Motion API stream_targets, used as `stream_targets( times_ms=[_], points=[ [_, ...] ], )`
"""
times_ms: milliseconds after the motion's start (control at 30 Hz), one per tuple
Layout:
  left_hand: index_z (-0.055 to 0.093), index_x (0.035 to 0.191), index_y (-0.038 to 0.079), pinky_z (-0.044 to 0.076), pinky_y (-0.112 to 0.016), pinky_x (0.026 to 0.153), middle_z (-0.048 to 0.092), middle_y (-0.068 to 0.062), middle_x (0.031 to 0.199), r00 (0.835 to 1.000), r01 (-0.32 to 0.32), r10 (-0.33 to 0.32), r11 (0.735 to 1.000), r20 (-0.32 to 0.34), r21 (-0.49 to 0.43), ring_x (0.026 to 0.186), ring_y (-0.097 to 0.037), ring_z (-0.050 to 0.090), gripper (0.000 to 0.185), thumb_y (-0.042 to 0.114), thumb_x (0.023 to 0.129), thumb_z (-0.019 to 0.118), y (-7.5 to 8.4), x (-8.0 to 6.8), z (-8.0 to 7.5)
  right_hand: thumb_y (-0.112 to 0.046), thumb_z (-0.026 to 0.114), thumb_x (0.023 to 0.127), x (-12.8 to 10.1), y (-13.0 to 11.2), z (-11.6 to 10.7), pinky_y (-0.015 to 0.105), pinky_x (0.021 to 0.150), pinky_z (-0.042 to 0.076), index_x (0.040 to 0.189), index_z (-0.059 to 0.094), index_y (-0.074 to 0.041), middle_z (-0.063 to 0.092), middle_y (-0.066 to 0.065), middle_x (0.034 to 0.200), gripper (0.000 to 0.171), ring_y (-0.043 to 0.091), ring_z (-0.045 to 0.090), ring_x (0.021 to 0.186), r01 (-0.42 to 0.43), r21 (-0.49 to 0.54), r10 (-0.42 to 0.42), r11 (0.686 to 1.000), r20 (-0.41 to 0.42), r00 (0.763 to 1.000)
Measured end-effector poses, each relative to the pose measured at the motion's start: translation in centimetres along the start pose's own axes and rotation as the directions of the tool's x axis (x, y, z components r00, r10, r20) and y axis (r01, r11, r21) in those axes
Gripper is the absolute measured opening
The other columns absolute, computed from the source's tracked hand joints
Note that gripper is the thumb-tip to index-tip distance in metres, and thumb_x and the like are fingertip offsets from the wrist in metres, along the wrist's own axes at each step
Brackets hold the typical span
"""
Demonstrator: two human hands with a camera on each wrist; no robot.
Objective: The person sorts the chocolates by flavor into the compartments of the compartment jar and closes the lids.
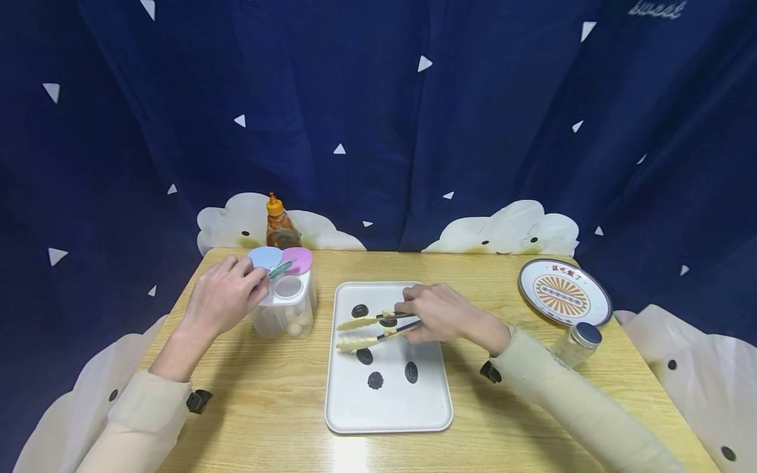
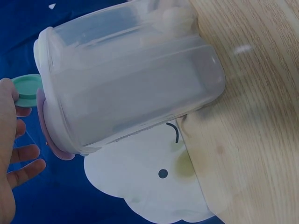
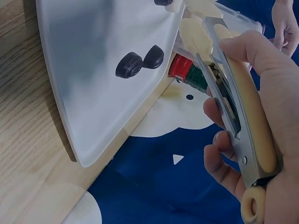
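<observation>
My left hand (image 1: 227, 292) pinches a green lid (image 2: 28, 88) at the top of a clear divided container (image 1: 278, 322). One round opening of the container is uncovered; a blue lid (image 1: 265, 257) and a pink lid (image 1: 299, 259) cover others. Pale round pieces (image 1: 299, 324) lie inside. In my right hand (image 1: 440, 311) I grip cream-tipped kitchen tongs (image 3: 250, 112), their arms spread apart and nothing between the tips. The tongs hang over a white tray (image 1: 387, 417), where several dark, chocolate-like pieces (image 1: 411, 372) lie.
Behind the container stands a sauce bottle (image 1: 278, 226) with an orange cap. On the right are a patterned plate (image 1: 562, 295) and a glass jar (image 1: 576, 345) with a dark lid. A blue curtain (image 1: 378, 98) hangs behind the wooden table (image 1: 266, 407).
</observation>
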State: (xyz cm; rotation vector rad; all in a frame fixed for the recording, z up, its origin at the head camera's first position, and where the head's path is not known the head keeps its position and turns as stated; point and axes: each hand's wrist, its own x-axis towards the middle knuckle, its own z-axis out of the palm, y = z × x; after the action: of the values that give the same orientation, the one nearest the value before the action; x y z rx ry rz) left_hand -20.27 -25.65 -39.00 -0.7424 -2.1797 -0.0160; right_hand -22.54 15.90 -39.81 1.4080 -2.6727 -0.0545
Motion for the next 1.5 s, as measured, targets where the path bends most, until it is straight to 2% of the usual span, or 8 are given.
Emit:
stream_targets(
  times_ms=[167, 500, 600, 833, 967, 1233, 1500],
  points=[
    [0.066, 0.087, 0.007, 0.040, -0.034, 0.046, 0.060, -0.011, 0.076, 1.000, -0.007, 0.007, 1.000, -0.013, 0.009, 0.066, -0.030, 0.053, 0.018, 0.021, 0.094, 0.058, 0.0, 0.0, 0.0, -0.047, 0.079, 0.080, -0.1, -0.2, -0.1, 0.019, 0.047, 0.031, 0.109, 0.075, -0.022, 0.052, -0.007, 0.080, 0.039, 0.005, 0.039, 0.064, 0.004, 0.002, -0.004, 1.000, 0.015, 1.000],
    [0.067, 0.088, 0.007, 0.040, -0.033, 0.046, 0.060, -0.011, 0.077, 1.000, -0.008, 0.008, 1.000, -0.002, 0.012, 0.066, -0.031, 0.053, 0.028, 0.025, 0.100, 0.049, 0.1, 0.0, 0.1, -0.045, 0.080, 0.079, 0.2, 0.3, 0.1, 0.019, 0.046, 0.030, 0.101, 0.074, -0.021, 0.052, -0.007, 0.079, 0.034, 0.005, 0.037, 0.063, -0.005, -0.010, 0.005, 1.000, -0.008, 1.000],
    [0.068, 0.089, 0.007, 0.041, -0.033, 0.047, 0.061, -0.011, 0.077, 1.000, -0.005, 0.005, 1.000, 0.006, 0.011, 0.066, -0.030, 0.053, 0.026, 0.025, 0.098, 0.051, 0.2, -0.1, 0.1, -0.044, 0.081, 0.079, 0.1, 0.5, 0.3, 0.020, 0.046, 0.031, 0.099, 0.074, -0.021, 0.051, -0.007, 0.078, 0.032, 0.005, 0.038, 0.062, -0.015, 0.002, 0.015, 1.000, 0.002, 1.000],
    [0.067, 0.089, 0.007, 0.041, -0.033, 0.047, 0.061, -0.011, 0.078, 1.000, -0.001, 0.001, 1.000, 0.000, 0.006, 0.067, -0.030, 0.054, 0.010, 0.017, 0.089, 0.066, 0.2, 0.0, 0.0, -0.045, 0.081, 0.079, 0.0, 0.7, 0.8, 0.022, 0.047, 0.035, 0.100, 0.073, -0.021, 0.053, -0.007, 0.080, 0.033, 0.005, 0.041, 0.064, -0.026, 0.013, 0.025, 1.000, 0.013, 1.000],
    [0.067, 0.089, 0.008, 0.041, -0.034, 0.047, 0.061, -0.011, 0.078, 1.000, 0.001, -0.001, 1.000, 0.000, 0.005, 0.067, -0.030, 0.054, 0.011, 0.018, 0.090, 0.065, 0.2, 0.0, 0.0, -0.044, 0.082, 0.079, -0.2, 0.7, 0.8, 0.022, 0.048, 0.037, 0.104, 0.073, -0.020, 0.054, -0.006, 0.082, 0.036, 0.006, 0.041, 0.065, -0.030, 0.024, 0.030, 0.999, 0.008, 1.000],
    [0.067, 0.090, 0.008, 0.042, -0.034, 0.047, 0.062, -0.011, 0.078, 1.000, 0.003, -0.003, 1.000, 0.013, 0.008, 0.067, -0.030, 0.054, 0.024, 0.025, 0.098, 0.054, 0.2, 0.0, -0.1, -0.046, 0.079, 0.082, -0.4, 0.6, -0.9, 0.024, 0.051, 0.040, 0.110, 0.074, -0.022, 0.055, -0.006, 0.086, 0.038, 0.007, 0.044, 0.067, -0.025, 0.012, 0.025, 1.000, -0.054, 0.998],
    [0.068, 0.089, 0.007, 0.042, -0.034, 0.047, 0.062, -0.011, 0.078, 1.000, 0.004, -0.004, 1.000, 0.007, 0.002, 0.068, -0.030, 0.054, 0.009, 0.016, 0.088, 0.069, 0.2, 0.0, -0.1, -0.045, 0.078, 0.084, 0.3, 0.1, -3.0, 0.021, 0.052, 0.038, 0.113, 0.075, -0.023, 0.056, -0.006, 0.085, 0.036, 0.004, 0.045, 0.064, 0.000, 0.073, 0.013, 0.997, -0.175, 0.985]
  ],
)
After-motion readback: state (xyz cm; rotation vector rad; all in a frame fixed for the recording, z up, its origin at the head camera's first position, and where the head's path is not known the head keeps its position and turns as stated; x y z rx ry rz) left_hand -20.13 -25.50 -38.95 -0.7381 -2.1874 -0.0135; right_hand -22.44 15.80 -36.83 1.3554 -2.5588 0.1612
